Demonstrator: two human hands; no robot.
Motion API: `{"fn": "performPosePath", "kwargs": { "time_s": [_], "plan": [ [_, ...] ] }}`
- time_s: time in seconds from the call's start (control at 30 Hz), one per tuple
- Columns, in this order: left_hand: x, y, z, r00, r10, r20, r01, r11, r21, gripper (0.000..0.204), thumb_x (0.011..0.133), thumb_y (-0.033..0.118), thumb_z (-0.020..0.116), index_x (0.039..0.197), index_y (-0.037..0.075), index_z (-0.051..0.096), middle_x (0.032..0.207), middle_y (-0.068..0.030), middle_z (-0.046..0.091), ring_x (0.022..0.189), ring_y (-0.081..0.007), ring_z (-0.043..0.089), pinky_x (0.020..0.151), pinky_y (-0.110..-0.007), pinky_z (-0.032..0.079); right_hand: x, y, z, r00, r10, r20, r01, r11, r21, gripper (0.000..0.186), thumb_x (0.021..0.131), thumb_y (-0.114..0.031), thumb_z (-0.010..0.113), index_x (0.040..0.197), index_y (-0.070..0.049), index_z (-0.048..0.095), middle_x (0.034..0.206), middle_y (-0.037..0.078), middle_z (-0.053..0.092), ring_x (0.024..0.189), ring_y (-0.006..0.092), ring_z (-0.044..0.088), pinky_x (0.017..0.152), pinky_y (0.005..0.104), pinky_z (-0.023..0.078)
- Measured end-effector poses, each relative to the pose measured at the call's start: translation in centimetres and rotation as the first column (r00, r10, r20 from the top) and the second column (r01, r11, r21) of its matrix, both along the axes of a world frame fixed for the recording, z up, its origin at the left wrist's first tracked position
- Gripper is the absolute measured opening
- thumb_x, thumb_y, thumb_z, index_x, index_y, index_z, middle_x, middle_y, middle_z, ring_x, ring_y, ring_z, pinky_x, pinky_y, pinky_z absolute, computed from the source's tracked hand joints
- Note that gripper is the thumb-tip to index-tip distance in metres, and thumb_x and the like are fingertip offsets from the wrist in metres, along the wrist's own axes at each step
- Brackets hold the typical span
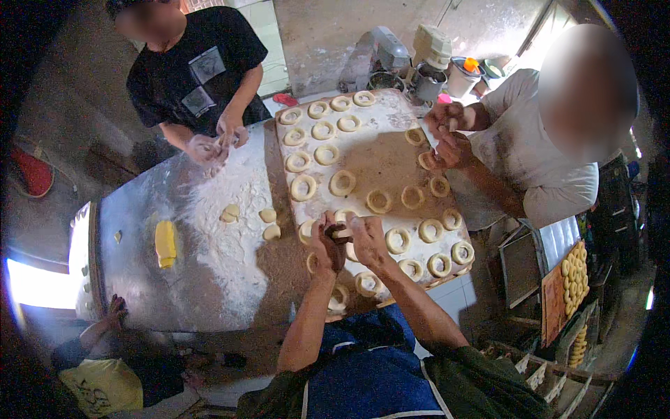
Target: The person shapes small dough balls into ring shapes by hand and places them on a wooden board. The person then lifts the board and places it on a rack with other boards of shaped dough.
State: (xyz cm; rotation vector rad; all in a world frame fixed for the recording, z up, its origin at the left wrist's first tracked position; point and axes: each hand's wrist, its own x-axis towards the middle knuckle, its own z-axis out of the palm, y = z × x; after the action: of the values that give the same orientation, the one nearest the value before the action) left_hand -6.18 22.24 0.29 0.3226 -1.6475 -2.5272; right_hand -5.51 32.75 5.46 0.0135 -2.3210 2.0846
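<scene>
My left hand and my right hand meet above the lower middle of a floured board, with fingers closed around a pale piece of dough that is partly hidden by them. Rows of dough rings lie on the board around and beneath my hands. Just left of the board, small dough pieces rest on the floury metal table, with a pile of flour and a yellow block of dough or fat farther left.
Co-workers stand at upper left and right, working with their hands; another is at lower left. Mixers and buckets stand behind the board. Trays of shaped dough are at the right, near a wooden rack.
</scene>
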Motion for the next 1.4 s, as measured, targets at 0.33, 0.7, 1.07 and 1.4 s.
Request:
{"fn": "performPosePath", "kwargs": {
  "time_s": [0.33, 0.7, 1.07, 1.4],
  "plan": [
    [-6.6, 6.4, -5.9, 0.897, -0.075, -0.435, -0.327, 0.549, -0.769, 0.02, 0.094, 0.017, 0.049, 0.105, 0.001, 0.053, 0.093, -0.0146, 0.059, 0.076, -0.0293, 0.056, 0.069, -0.039, 0.047, -5.4, 7.0, -0.1, 0.991, -0.132, 0.02, 0.127, 0.978, 0.165, 0.062, 0.09, -0.052, 0.049, 0.064, 0.004, 0.058, 0.05, 0.013, 0.049, 0.048, 0.0185, 0.045, 0.047, 0.0406, 0.037],
    [-14.9, 7.8, 1.7, 0.99, -0.015, -0.142, -0.142, 0.01, -0.99, 0.024, 0.088, 0.017, 0.053, 0.106, 0.001, 0.057, 0.105, -0.0192, 0.06, 0.106, -0.0376, 0.054, 0.086, -0.05, 0.039, -12.5, 11.5, -3.0, 0.956, -0.01, -0.293, 0.227, 0.657, 0.719, 0.057, 0.073, -0.019, 0.074, 0.121, 0.0, 0.05, 0.087, 0.023, 0.064, 0.089, 0.0413, 0.062, 0.079, 0.047, 0.049],
    [-1.2, -14.0, -0.6, 0.968, 0.25, -0.002, -0.002, -0.002, -1.0, 0.023, 0.081, 0.017, 0.068, 0.099, 0.004, 0.061, 0.101, -0.0172, 0.062, 0.104, -0.0369, 0.052, 0.093, -0.05, 0.036, -7.0, 6.5, 0.7, 0.957, 0.205, -0.205, 0.046, 0.592, 0.804, 0.042, 0.074, -0.019, 0.069, 0.112, -0.005, 0.06, 0.101, 0.018, 0.059, 0.097, 0.0397, 0.052, 0.089, 0.0486, 0.043],
    [4.7, -17.1, 0.3, 0.987, 0.126, 0.099, -0.059, 0.858, -0.51, 0.03, 0.084, 0.013, 0.07, 0.109, -0.001, 0.063, 0.101, -0.0093, 0.064, 0.095, -0.0196, 0.061, 0.083, -0.033, 0.05, 1.7, -11.8, -1.2, 0.957, 0.287, -0.027, -0.267, 0.918, 0.294, 0.032, 0.087, -0.015, 0.066, 0.115, 0.0, 0.061, 0.099, 0.016, 0.067, 0.087, 0.0276, 0.065, 0.081, 0.0369, 0.051]
  ]
}}
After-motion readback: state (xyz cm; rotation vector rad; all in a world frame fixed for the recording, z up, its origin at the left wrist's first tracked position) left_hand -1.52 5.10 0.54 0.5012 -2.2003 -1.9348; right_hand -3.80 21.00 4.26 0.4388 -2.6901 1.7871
